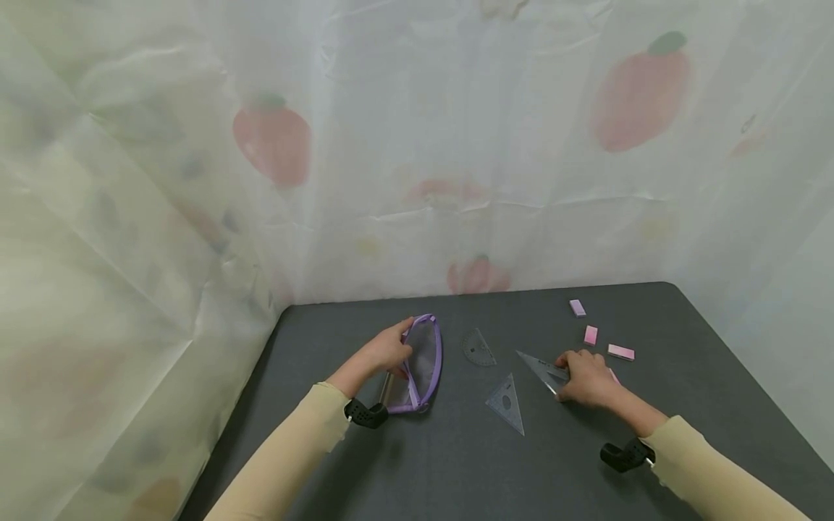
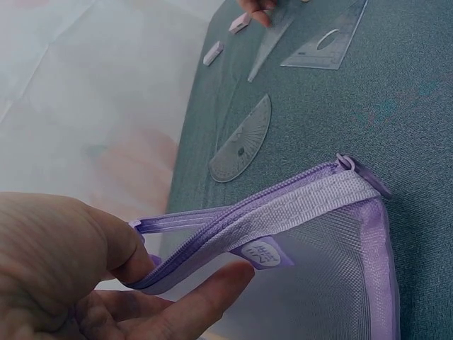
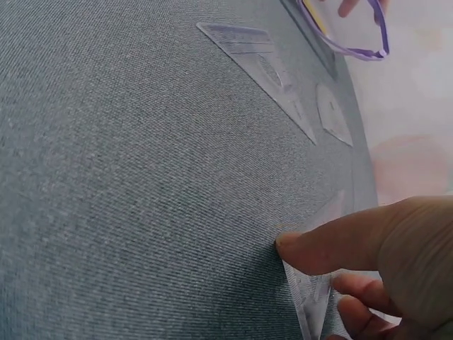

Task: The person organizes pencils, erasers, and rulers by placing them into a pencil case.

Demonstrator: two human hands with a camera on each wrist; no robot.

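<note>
Covering set square, right hand

Left hand pinches zipper edge of purple mesh zip pouch, thumb above, finger beneath. Pouch lies on grey-green fabric tabletop. Clear plastic semicircular protractor just beyond pouch. Farther: two clear plastic set squares, two small pale rectangular erasers; fingertips of other hand at top edge.
</note>
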